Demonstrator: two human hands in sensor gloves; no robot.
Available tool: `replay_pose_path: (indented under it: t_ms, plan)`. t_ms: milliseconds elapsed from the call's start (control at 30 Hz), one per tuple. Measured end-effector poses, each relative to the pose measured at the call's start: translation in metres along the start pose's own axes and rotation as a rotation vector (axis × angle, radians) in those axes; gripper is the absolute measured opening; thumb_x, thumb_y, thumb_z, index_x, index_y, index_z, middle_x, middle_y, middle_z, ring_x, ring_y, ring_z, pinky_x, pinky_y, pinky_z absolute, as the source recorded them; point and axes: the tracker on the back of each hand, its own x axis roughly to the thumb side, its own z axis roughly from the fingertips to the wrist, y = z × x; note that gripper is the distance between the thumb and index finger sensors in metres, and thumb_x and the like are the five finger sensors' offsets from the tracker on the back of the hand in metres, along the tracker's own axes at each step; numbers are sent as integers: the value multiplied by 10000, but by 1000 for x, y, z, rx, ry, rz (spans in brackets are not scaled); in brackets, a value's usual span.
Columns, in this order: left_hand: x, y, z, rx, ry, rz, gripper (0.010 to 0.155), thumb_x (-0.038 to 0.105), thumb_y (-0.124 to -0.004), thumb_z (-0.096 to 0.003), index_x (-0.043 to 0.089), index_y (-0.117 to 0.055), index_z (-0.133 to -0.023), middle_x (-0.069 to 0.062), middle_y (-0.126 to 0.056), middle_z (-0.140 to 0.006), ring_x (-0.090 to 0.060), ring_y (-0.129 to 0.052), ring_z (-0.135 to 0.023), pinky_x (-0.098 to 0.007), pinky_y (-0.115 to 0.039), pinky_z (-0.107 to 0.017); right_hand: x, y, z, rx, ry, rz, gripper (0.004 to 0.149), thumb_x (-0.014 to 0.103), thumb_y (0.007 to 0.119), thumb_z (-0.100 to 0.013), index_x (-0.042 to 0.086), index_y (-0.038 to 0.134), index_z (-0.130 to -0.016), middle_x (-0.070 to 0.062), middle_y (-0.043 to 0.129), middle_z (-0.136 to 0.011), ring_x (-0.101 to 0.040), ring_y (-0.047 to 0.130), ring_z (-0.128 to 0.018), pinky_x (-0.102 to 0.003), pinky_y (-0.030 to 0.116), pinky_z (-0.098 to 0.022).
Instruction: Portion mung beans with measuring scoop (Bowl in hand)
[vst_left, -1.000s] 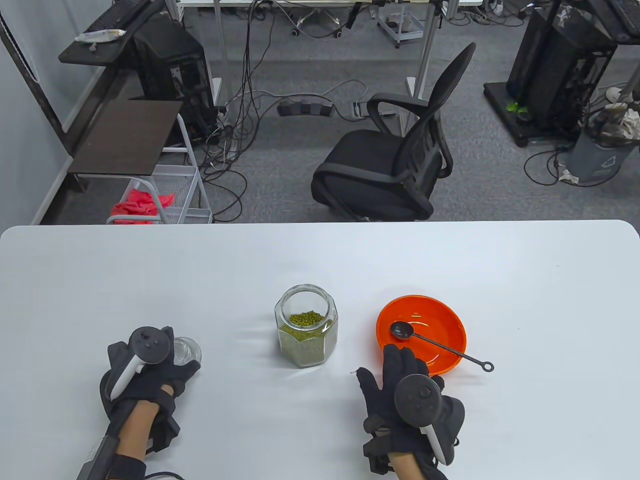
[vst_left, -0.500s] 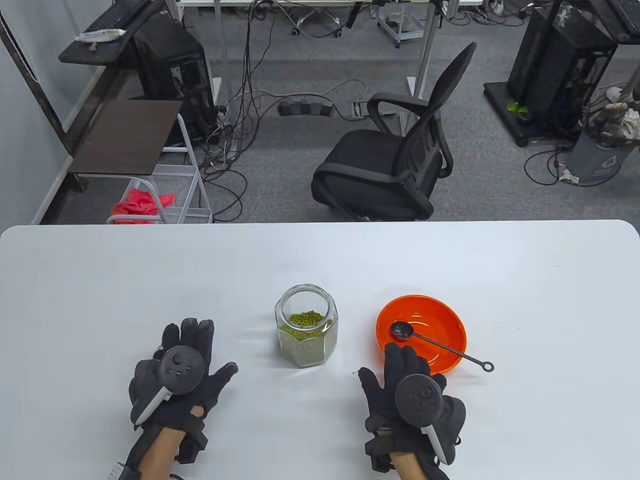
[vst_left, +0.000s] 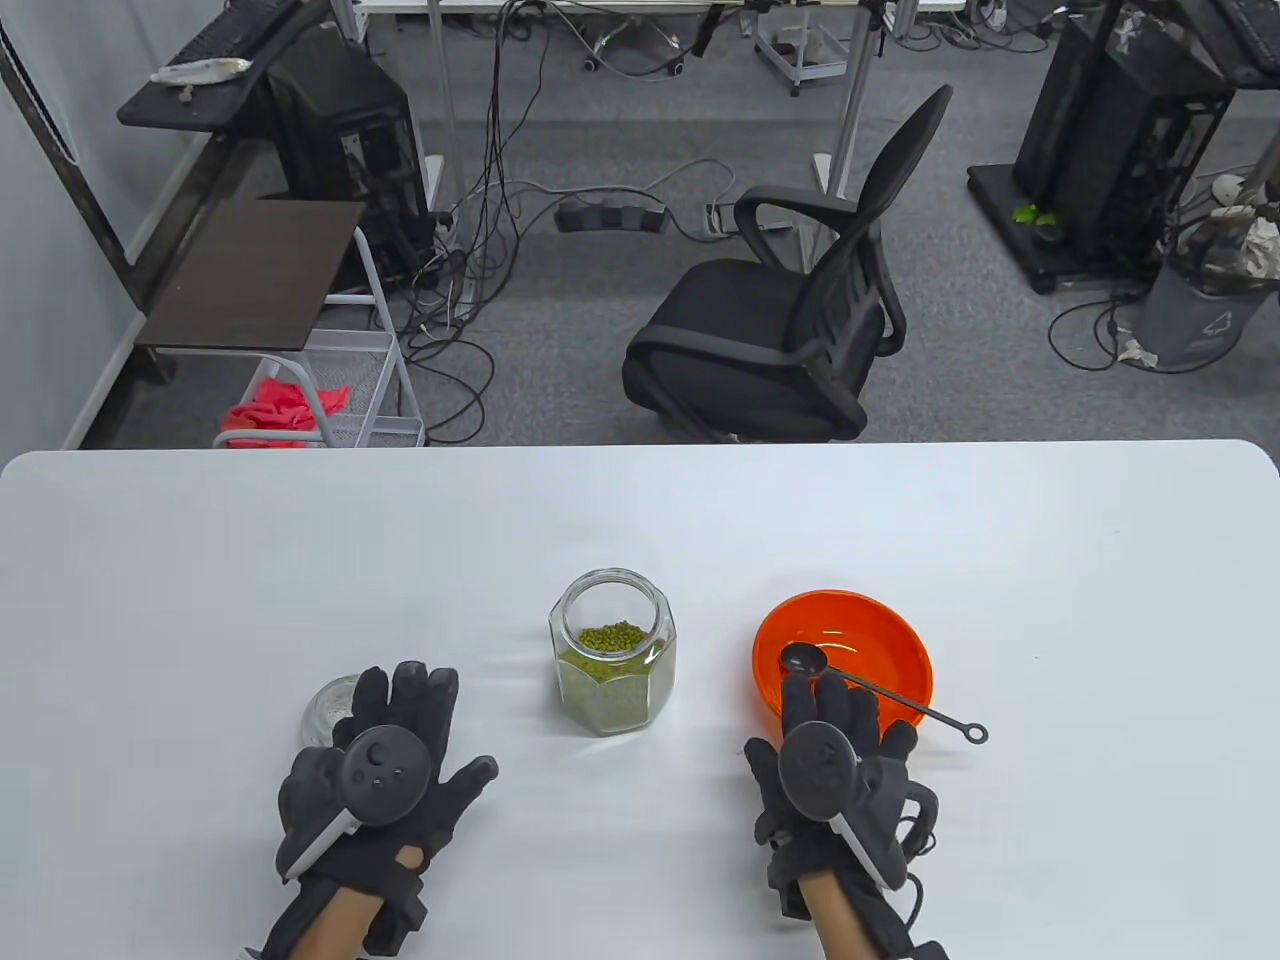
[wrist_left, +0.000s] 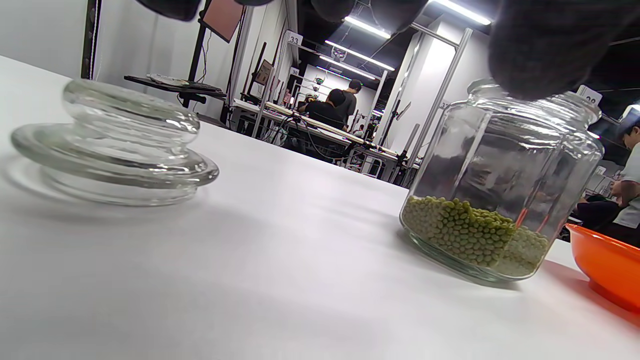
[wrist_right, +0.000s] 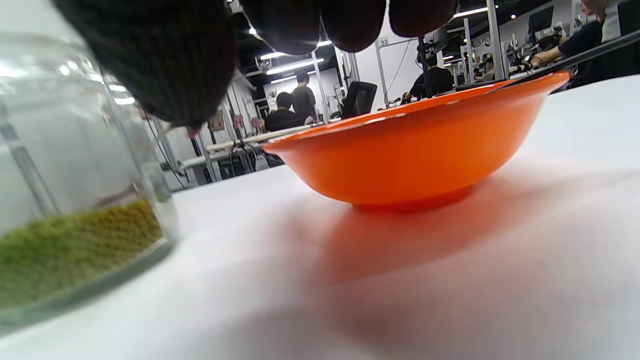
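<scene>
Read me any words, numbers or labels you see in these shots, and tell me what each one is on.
"33": white tag on a post in the background, left wrist view.
"32": white tag on a background frame, right wrist view.
Recycling symbol, no words: grey bin on the floor, table view.
Tag behind the jar: partly hidden, unreadable.
Jar, bowl, scoop, lid: no text.

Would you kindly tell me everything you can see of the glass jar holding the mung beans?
The glass jar is clear, faceted like a hexagon, with a round open mouth and no lid on. It stands upright on the white table, between the hands and left of the orange bowl, apart from it. Green mung beans fill roughly its lower third. Nothing touches it but the table.
</scene>
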Motion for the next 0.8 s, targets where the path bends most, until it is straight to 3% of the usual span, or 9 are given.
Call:
replay_pose_path:
  t_ms: [233, 433, 667, 800]
  plan:
    - [0, -3, 0, -21, -7, 16, 885, 672, -673, -499, 282, -224, -1153, -58, -151, -1165, -547, -195, -1109, -738, -396, -738, 6, 15, -16, 71, 18, 218, 661, 316, 940, -397, 133, 703, -986, -194, 656, -1042, -498, 645, -983, -800, 384, -652]
    - [0, -5, 0, -28, -6, 8, 884, 673, -670, -500, 281, -222, -1154, -57, -149, -1165, -548, -199, -1109, -737, -398, -738, -1, 32, -14, 96, 37, 283, 577, 291, 923, -410, 126, 763, -939, -196, 736, -987, -472, 732, -927, -793, 403, -651]
    - [-2, -9, -1, -50, 8, -2, 885, 672, -670, -501, 280, -221, -1154, -59, -146, -1164, -551, -195, -1106, -737, -396, -737, -9, 32, -16, 17, 60, 242, 406, 191, 901, -416, 145, 877, -818, -150, 889, -853, -400, 862, -809, -742, 497, -644]
    - [-3, -8, -1, -49, 14, 5, 884, 673, -670, -500, 282, -221, -1153, -58, -143, -1163, -549, -193, -1107, -737, -395, -738, -11, 31, -18, -6, 53, 247, 378, 184, 938, -390, 163, 916, -766, -121, 939, -794, -361, 909, -755, -708, 531, -639]
